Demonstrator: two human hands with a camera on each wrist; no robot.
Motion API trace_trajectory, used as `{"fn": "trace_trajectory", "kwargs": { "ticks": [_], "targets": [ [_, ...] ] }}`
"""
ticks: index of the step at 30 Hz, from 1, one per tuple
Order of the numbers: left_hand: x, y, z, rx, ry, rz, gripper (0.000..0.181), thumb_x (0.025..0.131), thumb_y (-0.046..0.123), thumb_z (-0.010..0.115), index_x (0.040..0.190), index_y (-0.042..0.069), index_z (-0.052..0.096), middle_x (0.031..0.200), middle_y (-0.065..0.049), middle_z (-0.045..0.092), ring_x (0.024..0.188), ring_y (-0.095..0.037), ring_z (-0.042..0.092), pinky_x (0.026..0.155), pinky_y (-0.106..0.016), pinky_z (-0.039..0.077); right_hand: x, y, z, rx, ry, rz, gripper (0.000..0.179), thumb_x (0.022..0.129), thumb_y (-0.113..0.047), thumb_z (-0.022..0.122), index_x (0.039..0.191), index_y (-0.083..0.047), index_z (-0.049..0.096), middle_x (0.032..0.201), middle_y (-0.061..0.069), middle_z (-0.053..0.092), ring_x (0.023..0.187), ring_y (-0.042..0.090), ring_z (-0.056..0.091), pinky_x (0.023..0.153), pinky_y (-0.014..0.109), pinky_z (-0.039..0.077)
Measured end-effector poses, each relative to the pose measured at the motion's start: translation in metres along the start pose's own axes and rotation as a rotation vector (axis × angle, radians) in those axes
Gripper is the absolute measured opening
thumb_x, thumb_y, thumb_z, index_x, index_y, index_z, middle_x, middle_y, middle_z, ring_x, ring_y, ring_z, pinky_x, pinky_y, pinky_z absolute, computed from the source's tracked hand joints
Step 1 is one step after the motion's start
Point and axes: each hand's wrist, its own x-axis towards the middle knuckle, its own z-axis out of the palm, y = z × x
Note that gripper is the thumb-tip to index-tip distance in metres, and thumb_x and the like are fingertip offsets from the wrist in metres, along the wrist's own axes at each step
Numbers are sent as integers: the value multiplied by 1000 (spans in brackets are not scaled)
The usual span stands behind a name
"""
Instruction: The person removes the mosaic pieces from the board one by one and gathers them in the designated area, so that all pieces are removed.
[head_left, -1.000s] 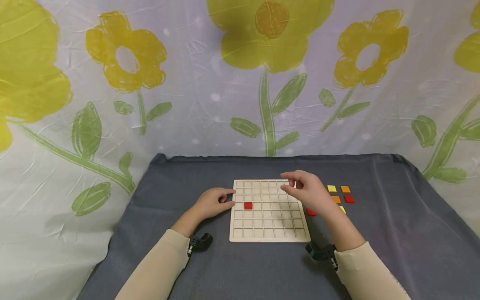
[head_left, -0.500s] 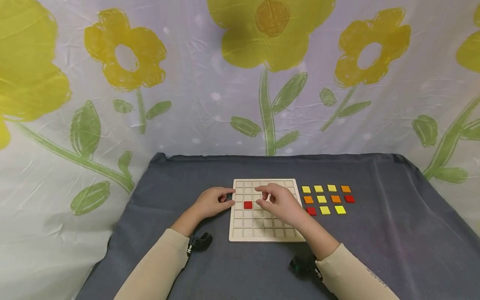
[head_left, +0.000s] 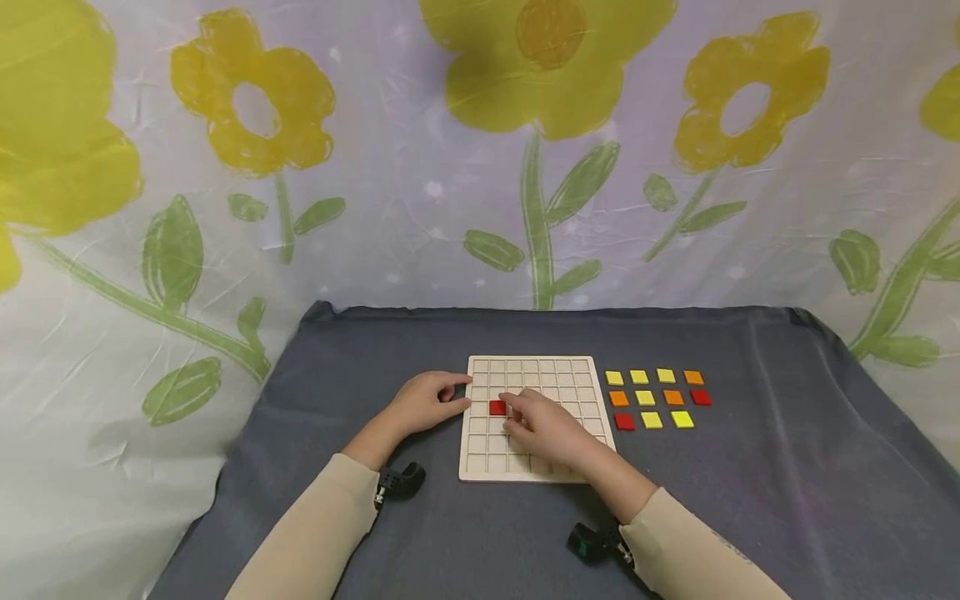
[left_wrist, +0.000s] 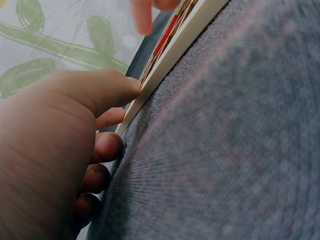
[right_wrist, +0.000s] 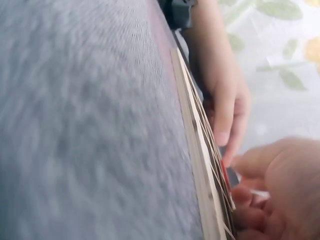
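Note:
A light wooden grid board (head_left: 537,483) lies on the dark cloth, with one red tile (head_left: 497,407) on it towards the left. My left hand (head_left: 420,404) rests at the board's left edge, thumb and index fingertips touching it apart from each other. In the left wrist view, the thumb of that left hand (left_wrist: 65,120) meets the board's edge (left_wrist: 170,57). Over the board, my right hand (head_left: 546,427) has its index fingertip at the right side of the red tile, the thumb below it with a gap. No tile shows between those fingers in the right wrist view, where my right hand (right_wrist: 285,185) is partly cut off.
Right of the board lie several loose tiles in rows: yellow tiles (head_left: 645,398), orange tiles (head_left: 673,397) and red tiles (head_left: 624,422). A flower-printed curtain (head_left: 390,208) hangs behind and beside the cloth-covered table (head_left: 787,467).
My right hand has moved left and nearer over the board, from its upper right side to the red tile. The left hand and the board stay in place.

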Motion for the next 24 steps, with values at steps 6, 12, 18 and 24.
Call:
{"fn": "trace_trajectory", "kwargs": {
  "ticks": [6,12,18,24],
  "targets": [
    [2,-1,1,26,10,10,45,98,34,72,138,15,68,67,7,48,57,-9,41,62,-30,36,6,3,6,-101,60,29,37,99,-15,68,132,1,67,82,-3,53,68,12,47,61,29,40],
    [1,-2,2,36,7,2,45,98,35,71,138,16,67,67,7,48,57,-9,40,62,-30,36,7,7,9,-70,88,43,32,99,-14,68,129,-5,71,78,-5,52,66,12,47,60,30,39],
    [-1,1,0,28,-2,-10,45,98,35,72,138,16,68,66,7,47,56,-8,40,62,-30,36,5,7,10,7,129,21,31,96,-11,70,127,-5,71,99,-2,64,81,12,58,75,32,51],
    [-1,1,-1,32,6,5,44,98,35,72,137,15,68,66,7,47,57,-8,40,62,-29,36,5,5,9,44,136,1,39,94,-10,74,132,-4,68,111,2,69,91,13,63,82,36,54]
  ]
}}
